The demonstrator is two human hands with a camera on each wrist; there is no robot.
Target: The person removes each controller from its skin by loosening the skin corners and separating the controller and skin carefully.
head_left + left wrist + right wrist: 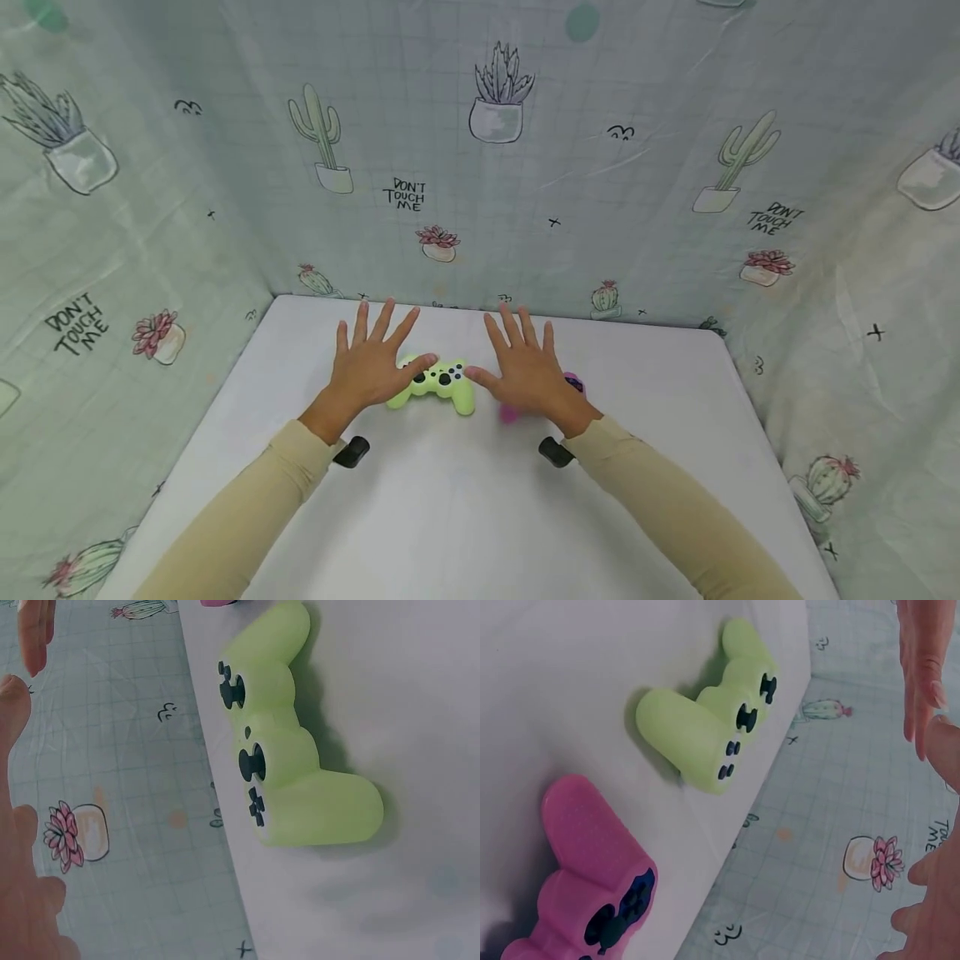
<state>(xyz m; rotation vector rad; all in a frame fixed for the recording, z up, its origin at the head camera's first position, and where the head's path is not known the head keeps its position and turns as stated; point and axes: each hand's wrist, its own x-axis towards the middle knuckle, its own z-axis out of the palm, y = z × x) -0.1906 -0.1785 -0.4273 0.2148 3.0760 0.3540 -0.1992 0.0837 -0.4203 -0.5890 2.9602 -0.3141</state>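
Both hands hover above a white table, fingers spread and straight, holding nothing. My left hand (367, 367) is over the left end of a lime-green game controller (453, 387) and covers part of it. My right hand (527, 375) is above a pink game controller (509, 413), most of which it hides in the head view. The green controller (292, 742) lies with its thumbsticks and buttons showing in the left wrist view. In the right wrist view the pink controller (592, 832) lies apart from the green one (697, 720).
The white table (450, 517) is bounded at the back and sides by a hanging cloth (600, 183) printed with cacti and lettering. A black wrist camera (352, 452) sits at the left cuff, another black camera (556, 452) at the right cuff.
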